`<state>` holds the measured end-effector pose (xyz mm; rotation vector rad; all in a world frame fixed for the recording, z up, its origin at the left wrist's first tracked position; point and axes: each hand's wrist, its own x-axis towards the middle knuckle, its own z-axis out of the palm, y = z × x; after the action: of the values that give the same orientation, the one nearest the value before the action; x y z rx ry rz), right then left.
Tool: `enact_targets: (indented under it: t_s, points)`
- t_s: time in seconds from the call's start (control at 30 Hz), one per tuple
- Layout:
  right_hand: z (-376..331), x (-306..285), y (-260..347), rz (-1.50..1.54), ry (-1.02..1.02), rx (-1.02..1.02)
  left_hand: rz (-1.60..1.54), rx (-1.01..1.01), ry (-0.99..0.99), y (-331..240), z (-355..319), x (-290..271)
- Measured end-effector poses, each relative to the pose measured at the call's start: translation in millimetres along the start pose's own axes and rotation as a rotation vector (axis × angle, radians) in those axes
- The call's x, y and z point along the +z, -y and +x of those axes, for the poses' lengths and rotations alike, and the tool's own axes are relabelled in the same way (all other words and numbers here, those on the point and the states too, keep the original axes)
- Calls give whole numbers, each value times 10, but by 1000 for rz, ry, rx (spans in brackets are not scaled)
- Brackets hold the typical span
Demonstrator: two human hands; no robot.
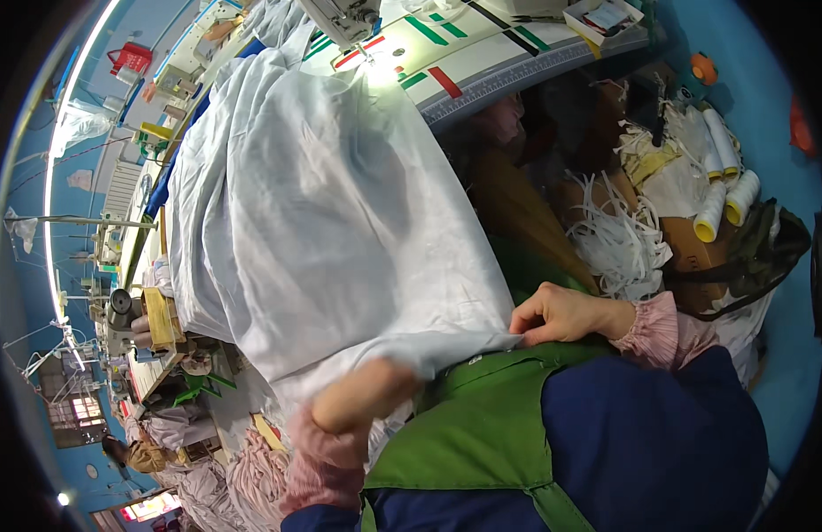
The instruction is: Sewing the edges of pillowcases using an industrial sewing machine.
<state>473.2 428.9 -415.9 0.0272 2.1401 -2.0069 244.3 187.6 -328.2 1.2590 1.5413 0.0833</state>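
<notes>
A large sheet of thin white fabric [322, 204] drapes from the sewing machine table down onto my lap. My right hand [557, 315] pinches the fabric's lower right edge, fingers closed on it. My left hand [366, 395] is mostly hidden under the fabric's lower edge, only the wrist and back of the hand showing through the cloth; it appears to hold the fabric from beneath. A white sewing machine [344, 18] stands at the top. I wear a green apron [482, 426] over blue clothes with pink cuffs.
The machine table [482, 62] has coloured tape marks and a ruler strip along its edge. White thread cones [721, 186] and a heap of white strips [615, 239] lie at the right. More workstations and cloth piles line the left side.
</notes>
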Motion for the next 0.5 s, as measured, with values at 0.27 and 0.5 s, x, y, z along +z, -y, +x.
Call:
enact_targets:
  t_s: [0.27, 0.5]
  points:
    - [2, -197, 6, 33, 109, 60, 697, 158, -1169, 252, 1876, -2009]
    - [148, -373, -15, 65, 100, 97, 656, 270, -1128, 530, 1874, -2182]
